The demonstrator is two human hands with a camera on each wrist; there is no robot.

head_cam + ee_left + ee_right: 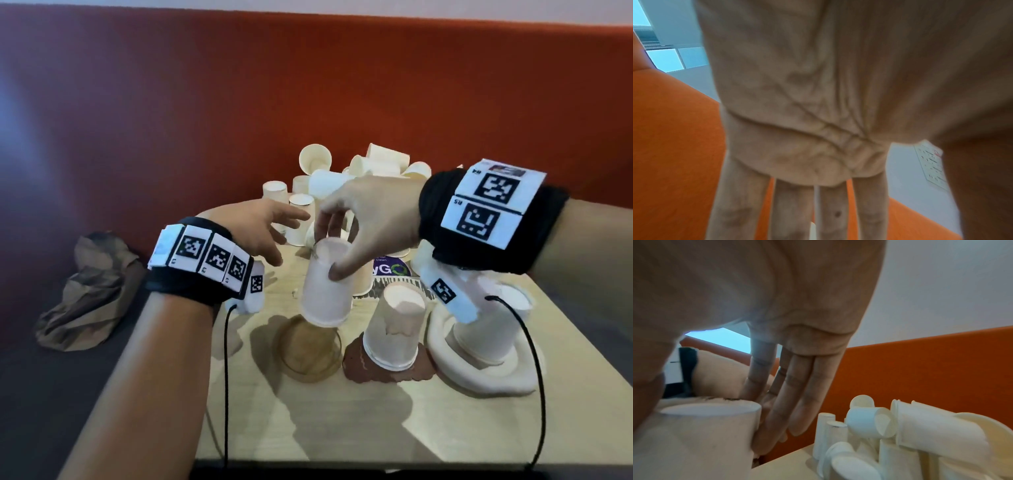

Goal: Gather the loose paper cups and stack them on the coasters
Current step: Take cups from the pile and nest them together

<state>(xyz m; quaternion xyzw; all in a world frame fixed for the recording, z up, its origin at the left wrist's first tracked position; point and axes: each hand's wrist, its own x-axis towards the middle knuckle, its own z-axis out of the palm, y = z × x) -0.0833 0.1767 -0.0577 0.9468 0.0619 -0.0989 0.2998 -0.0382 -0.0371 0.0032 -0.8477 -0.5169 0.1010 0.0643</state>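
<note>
My right hand (pixel 356 233) pinches an upside-down white paper cup (pixel 325 287) by its base, thumb in front and fingers behind; the cup (pixel 701 434) hangs just above a clear amber coaster (pixel 310 346). To its left my left hand (pixel 263 229) hovers with straight fingers (pixel 793 209) and holds nothing. Another inverted cup (pixel 394 329) stands on a brown coaster (pixel 387 370). A third inverted cup (pixel 486 329) stands on a cream coaster (pixel 479 373). A heap of loose cups (pixel 346 178) lies at the table's far side (pixel 900 434).
The light wooden table (pixel 342 418) ends at a near edge and a left edge. A crumpled brown paper bag (pixel 89 294) lies on the dark bench seat to the left. An orange bench back (pixel 308 102) rises behind the cups. A purple sticker (pixel 390 269) is on the tabletop.
</note>
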